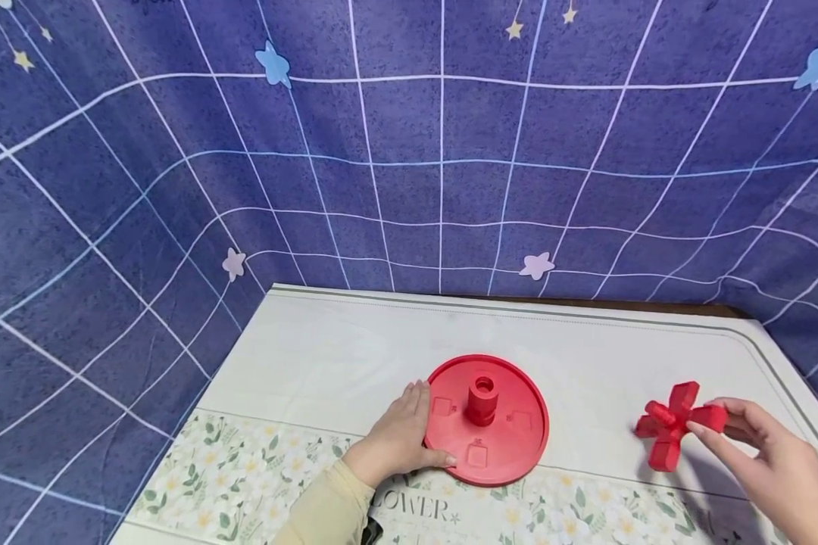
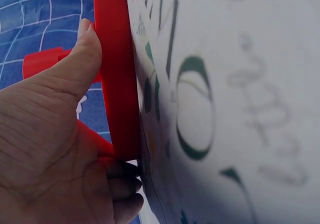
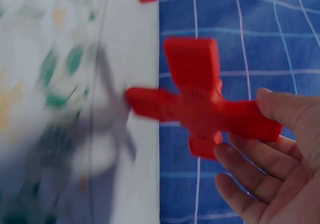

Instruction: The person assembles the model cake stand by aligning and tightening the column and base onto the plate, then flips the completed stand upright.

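A round red disc [image 1: 511, 454] with a short upright hub [image 1: 481, 397] at its centre lies flat on the table. My left hand [image 1: 401, 441] grips the disc's left rim [image 2: 118, 84], thumb on top and fingers curled under the edge. To the right, my right hand [image 1: 757, 446] pinches one arm of a red cross-shaped piece [image 1: 675, 425] and holds it just above the table. In the right wrist view the cross [image 3: 200, 106] is held between thumb and fingers by its right arm.
The table [image 1: 327, 356] wears a white cloth with a flower-printed band and lettering along the near side. A blue grid-patterned backdrop [image 1: 409, 151] with stars hangs behind and at both sides. The table's right edge runs close to my right hand.
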Demonstrator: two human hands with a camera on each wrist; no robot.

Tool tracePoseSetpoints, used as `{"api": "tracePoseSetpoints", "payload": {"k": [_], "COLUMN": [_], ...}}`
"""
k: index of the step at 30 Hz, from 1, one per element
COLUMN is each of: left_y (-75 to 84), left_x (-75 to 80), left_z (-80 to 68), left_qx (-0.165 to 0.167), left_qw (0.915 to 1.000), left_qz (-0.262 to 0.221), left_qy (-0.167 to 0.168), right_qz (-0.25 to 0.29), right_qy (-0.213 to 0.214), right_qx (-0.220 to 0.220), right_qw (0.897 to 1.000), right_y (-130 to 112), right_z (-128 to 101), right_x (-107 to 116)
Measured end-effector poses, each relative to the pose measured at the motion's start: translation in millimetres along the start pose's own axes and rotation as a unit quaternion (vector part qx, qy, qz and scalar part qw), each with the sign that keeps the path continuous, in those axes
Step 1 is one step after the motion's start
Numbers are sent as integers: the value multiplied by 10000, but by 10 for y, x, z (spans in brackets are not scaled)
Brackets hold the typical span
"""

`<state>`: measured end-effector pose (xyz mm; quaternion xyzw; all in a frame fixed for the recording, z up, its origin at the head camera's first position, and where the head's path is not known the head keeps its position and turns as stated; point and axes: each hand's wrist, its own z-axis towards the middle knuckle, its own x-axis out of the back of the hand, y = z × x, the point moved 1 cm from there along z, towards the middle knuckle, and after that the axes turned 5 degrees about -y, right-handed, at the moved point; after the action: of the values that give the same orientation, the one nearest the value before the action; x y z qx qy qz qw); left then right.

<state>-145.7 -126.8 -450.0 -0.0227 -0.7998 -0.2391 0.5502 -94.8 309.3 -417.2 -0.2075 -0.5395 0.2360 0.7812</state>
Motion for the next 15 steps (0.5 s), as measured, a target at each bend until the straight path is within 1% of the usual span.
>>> {"api": "tracePoseSetpoints", "payload": {"k": [2, 5, 8, 11, 15], "left_y": [4, 4, -3, -12, -17], "left_x": [9, 18, 18, 9, -1], "left_z": [0, 5, 11, 13, 3], "left_qx": [-2, 3, 29, 32, 59], "left_qw": [10000, 10000, 10000, 10000, 9999], "left_qz": [-12, -14, -3, -9, -58], "left_qy": [-16, -30, -57, -64, -69], "right_qz": [291, 646, 1017, 1391, 1769], "right_qy": [184, 348, 380, 335, 171], "right_qx": [166, 416, 719, 1083, 1651], "right_qw": [9993, 9964, 9915, 9838, 9701], "right_y": [-128, -321, -520, -722, -971], "right_z": [29, 89, 161, 237, 341], "right_x": [-31, -106, -207, -325, -486]}}
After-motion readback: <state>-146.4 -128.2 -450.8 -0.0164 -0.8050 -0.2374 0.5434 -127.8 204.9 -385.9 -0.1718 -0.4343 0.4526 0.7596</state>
